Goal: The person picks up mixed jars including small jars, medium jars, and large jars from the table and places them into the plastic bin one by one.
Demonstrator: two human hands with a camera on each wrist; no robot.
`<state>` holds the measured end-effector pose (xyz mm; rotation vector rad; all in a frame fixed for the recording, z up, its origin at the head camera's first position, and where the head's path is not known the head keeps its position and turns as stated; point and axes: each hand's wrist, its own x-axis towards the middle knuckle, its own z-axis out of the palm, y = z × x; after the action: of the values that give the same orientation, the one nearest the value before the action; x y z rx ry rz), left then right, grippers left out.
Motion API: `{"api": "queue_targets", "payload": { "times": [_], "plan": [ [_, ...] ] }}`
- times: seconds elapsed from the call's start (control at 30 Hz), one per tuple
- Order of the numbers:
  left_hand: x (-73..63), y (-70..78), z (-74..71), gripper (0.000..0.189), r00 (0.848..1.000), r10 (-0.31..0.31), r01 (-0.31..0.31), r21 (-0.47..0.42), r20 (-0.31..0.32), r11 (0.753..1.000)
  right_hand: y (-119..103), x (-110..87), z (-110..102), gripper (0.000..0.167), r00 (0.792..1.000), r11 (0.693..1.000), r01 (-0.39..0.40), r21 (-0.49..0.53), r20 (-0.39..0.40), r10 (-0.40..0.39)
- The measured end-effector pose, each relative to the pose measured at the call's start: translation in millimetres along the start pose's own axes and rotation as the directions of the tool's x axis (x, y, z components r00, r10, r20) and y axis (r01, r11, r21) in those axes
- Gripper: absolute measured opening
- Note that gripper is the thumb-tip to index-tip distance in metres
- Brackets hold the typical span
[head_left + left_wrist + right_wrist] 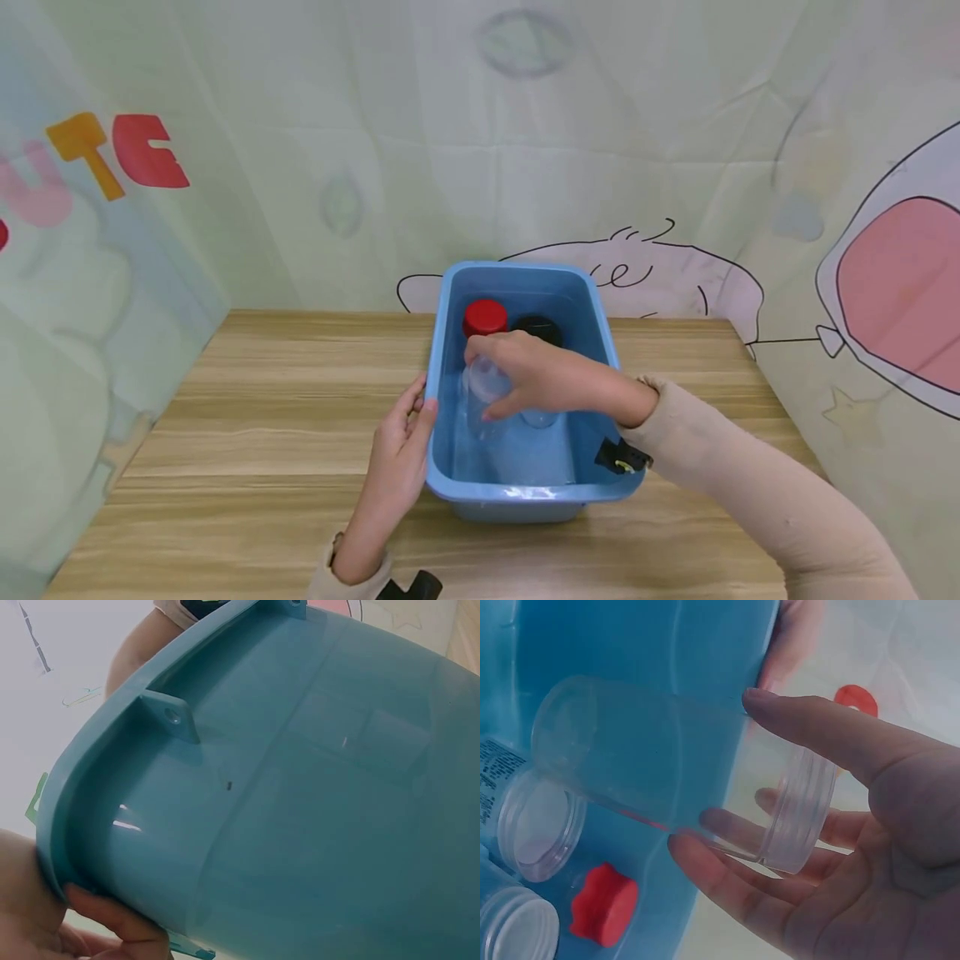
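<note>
A blue plastic bin (525, 493) stands on the table. My left hand (401, 454) grips its left rim; in the left wrist view, fingers (120, 919) curl round the rim's corner. Inside the bin, my right hand (536, 371) holds a clear plastic jar (652, 757) with thumb and fingers around its lidded end. Behind that hand are a red lid (485, 317) and a black lid (542, 328). The right wrist view shows a clear jar with printed text (536, 817), another clear jar (517, 930) and a red scalloped piece (606, 904) beside the held jar.
The wooden tabletop (300, 417) extends around the bin. A printed cloth backdrop (360, 167) with letters and cartoon drawings hangs behind and at both sides. A black device (622, 457) is on the right wrist, over the bin's right rim.
</note>
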<state>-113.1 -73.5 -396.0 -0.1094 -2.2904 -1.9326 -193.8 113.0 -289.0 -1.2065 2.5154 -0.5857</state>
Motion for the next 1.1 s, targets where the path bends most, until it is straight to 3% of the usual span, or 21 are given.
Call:
{"api": "queue_targets", "payload": {
  "times": [0.3, 1.1],
  "plan": [
    [-0.4, 0.6, -0.8, 0.047, 1.000, -0.007, 0.007, 0.008, 0.001, 1.000, 0.9, 7.1, 12.3, 0.059, 0.997, 0.997, -0.073, 0.003, 0.034, 0.073],
    [-1.7, 2.4, -0.5, 0.046, 1.000, -0.014, 0.014, 0.012, 0.008, 1.000, 14.1, 20.9, 39.9, 0.053, 0.998, 0.998, -0.044, 0.049, 0.039, 0.042]
  ]
}}
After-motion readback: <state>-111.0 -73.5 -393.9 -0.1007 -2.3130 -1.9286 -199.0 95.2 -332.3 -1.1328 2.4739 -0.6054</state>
